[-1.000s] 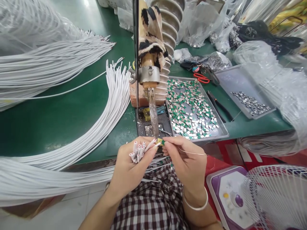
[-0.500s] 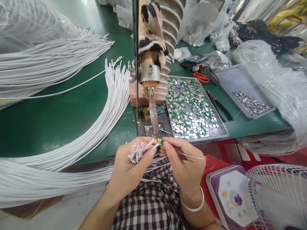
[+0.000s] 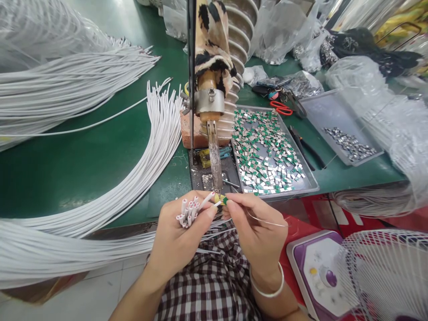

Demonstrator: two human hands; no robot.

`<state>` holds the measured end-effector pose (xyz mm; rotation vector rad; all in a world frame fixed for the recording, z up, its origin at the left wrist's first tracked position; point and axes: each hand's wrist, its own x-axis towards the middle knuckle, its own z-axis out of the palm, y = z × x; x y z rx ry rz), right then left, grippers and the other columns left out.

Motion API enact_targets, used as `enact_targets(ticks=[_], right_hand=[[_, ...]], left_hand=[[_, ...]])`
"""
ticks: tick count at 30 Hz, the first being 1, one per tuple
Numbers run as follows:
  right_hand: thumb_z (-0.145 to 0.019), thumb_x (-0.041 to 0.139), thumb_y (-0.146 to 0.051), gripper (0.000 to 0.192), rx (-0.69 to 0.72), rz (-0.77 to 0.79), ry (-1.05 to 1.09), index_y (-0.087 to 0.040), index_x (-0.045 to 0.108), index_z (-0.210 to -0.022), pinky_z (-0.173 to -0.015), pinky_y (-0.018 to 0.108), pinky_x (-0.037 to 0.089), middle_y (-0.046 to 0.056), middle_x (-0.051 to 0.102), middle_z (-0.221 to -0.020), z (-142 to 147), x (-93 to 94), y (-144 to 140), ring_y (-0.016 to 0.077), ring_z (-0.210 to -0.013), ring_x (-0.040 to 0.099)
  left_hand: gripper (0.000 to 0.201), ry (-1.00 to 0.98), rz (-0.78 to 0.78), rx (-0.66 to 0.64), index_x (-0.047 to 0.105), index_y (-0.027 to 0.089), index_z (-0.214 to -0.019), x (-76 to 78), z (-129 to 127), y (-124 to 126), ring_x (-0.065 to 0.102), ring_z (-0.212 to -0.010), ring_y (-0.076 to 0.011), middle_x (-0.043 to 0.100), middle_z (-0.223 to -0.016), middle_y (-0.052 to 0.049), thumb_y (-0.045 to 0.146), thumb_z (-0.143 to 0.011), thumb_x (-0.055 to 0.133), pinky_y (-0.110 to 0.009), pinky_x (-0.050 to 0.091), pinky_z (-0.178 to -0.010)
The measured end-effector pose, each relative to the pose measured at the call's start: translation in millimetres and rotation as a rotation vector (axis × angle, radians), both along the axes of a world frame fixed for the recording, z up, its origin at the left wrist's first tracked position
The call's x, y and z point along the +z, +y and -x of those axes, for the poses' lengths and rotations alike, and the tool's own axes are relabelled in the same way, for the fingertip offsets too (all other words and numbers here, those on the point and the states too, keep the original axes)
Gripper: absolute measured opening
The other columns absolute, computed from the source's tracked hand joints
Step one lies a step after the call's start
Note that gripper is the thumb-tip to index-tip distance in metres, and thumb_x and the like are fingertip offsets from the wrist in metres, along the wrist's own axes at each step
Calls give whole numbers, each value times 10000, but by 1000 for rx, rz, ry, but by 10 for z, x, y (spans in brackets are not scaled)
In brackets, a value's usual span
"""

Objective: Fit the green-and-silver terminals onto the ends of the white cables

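Green bench edge frames the work: the left hand (image 3: 182, 236) grips a bundle of white cables (image 3: 187, 214) and feeds one end rightward, its axis pointing at the small green connector (image 3: 224, 200) pinched by the right hand (image 3: 259, 232), just below the soldering iron tip (image 3: 218, 183).
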<state>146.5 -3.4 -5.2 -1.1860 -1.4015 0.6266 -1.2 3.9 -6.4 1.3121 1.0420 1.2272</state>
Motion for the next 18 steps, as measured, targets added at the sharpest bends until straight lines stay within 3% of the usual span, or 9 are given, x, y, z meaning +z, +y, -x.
enact_targets(ticks=[4, 8, 13, 18], right_hand=[[-931, 614, -85, 234, 8, -31, -61, -245, 732, -1054, -675, 170, 592, -30, 773, -864, -14, -7, -27, 79, -720, 718], [-982, 521, -84, 293, -94, -140, -158, -235, 663, -1190, -735, 202, 631, -9, 776, -926, -20, -36, -62, 96, -775, 742], [-930, 622, -55, 211, -170, -377, -387, -187, 722, -1062, -864, 303, 656, 55, 787, -1004, -6, 15, -49, 165, -944, 754], [-915, 643, -39, 203, -203, -435, -485, -159, 741, -1046, -847, 296, 666, 69, 789, -1008, 16, 89, -17, 161, -924, 755]], left_hand=[[223, 18, -4, 3, 699, 268, -829, 4, 5, -16, 692, -834, -82, 781, -958, 93, 102, -939, 599, -156, 512, -774], [212, 37, 24, 41, 678, 251, -796, 11, 11, -24, 683, -823, -95, 771, -958, 80, 125, -944, 595, -177, 511, -753], [216, 47, 19, 77, 691, 251, -775, 26, 19, -8, 667, -737, -84, 764, -925, 88, 124, -929, 609, -175, 505, -703], [206, 47, 50, 106, 712, 240, -754, 65, 8, 20, 566, -544, -63, 768, -902, 78, 143, -913, 625, -189, 456, -537]])
